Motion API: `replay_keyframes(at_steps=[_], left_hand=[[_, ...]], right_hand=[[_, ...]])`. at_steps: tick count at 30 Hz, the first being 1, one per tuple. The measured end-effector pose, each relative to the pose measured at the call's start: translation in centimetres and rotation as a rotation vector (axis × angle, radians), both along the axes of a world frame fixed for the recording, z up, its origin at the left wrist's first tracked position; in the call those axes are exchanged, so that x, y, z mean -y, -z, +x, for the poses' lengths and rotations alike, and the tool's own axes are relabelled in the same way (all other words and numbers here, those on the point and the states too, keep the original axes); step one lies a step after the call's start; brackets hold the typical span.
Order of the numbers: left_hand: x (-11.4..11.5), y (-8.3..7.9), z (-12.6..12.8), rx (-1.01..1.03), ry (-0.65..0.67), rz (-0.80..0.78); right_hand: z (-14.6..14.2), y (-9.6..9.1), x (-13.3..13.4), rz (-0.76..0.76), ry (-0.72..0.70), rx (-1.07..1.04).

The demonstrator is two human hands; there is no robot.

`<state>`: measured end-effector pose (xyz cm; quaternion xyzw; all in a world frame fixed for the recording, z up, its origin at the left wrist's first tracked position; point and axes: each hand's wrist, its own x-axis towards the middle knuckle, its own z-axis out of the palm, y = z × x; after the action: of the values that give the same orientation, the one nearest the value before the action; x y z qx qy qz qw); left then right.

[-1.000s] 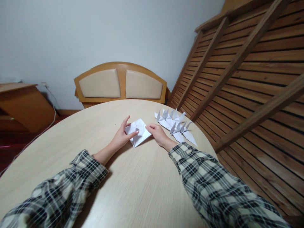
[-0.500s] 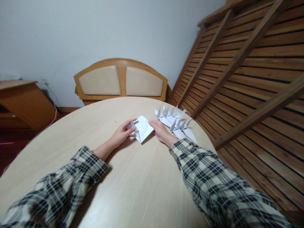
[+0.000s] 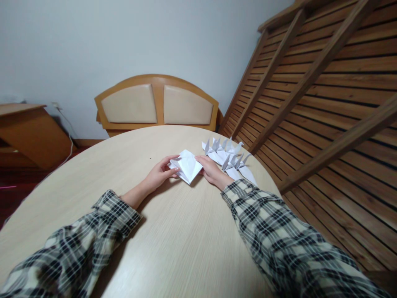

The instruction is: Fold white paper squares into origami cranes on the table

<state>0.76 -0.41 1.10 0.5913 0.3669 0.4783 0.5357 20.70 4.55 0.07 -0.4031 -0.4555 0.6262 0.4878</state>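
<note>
A folded square of white paper (image 3: 188, 165), turned like a diamond with creases and layered flaps, is held between my two hands just above the table. My left hand (image 3: 163, 170) grips its left corner, thumb on the near side and fingers behind the far edge. At the right corner my right hand (image 3: 211, 170) pinches the paper between thumb and fingers; most of those fingers are hidden beneath it. Just beyond my right hand stand several folded white paper cranes (image 3: 229, 159) in two rows.
The round light-wood table (image 3: 173, 244) fills the foreground. A padded headboard (image 3: 160, 101) stands behind its far edge. A slatted wooden frame (image 3: 310, 95) leans along the right side. A wooden desk (image 3: 29, 132) with a cable near it is at the left.
The folded paper has shifted slightly right, and its left flap, earlier raised under my left thumb, now lies flatter. My left thumb has moved toward the lower left edge. Both hands keep their hold.
</note>
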Motion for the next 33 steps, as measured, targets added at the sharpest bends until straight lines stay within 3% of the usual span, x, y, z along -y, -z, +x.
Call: replay_keyframes(at_steps=[33], left_hand=[[0.06,0.14,0.03,-0.037,-0.001,0.082]], right_hand=[[0.20,0.22,-0.16,-0.027,-0.003,-0.035]])
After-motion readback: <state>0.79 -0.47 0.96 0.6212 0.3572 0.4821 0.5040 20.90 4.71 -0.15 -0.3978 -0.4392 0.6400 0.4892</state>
